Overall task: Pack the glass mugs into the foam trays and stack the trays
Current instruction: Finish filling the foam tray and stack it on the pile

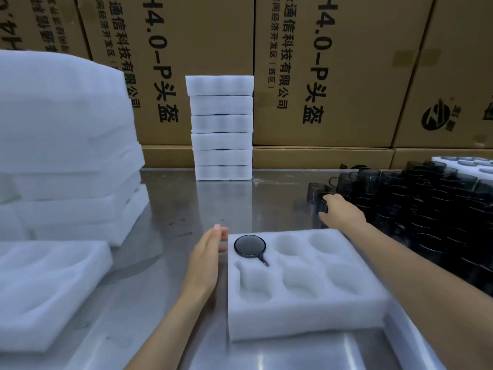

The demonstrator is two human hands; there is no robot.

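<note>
A white foam tray (pixel 306 313) with six pockets lies on the steel table in front of me. One dark glass mug (pixel 250 245) sits in its far-left pocket, handle pointing toward me. My left hand (pixel 206 259) lies flat against the tray's left edge, fingers straight. My right hand (pixel 340 212) reaches to the near edge of a crowd of dark glass mugs (pixel 416 198) at the right, its fingers curled on a mug (pixel 322 201). A stack of several packed trays (pixel 221 129) stands at the back.
Piles of spare foam trays (pixel 66 145) fill the left side, with one loose tray (pixel 48 287) at the front left. Cardboard boxes (pixel 333 70) wall off the back. Another tray holding mugs (pixel 469 162) shows at the far right.
</note>
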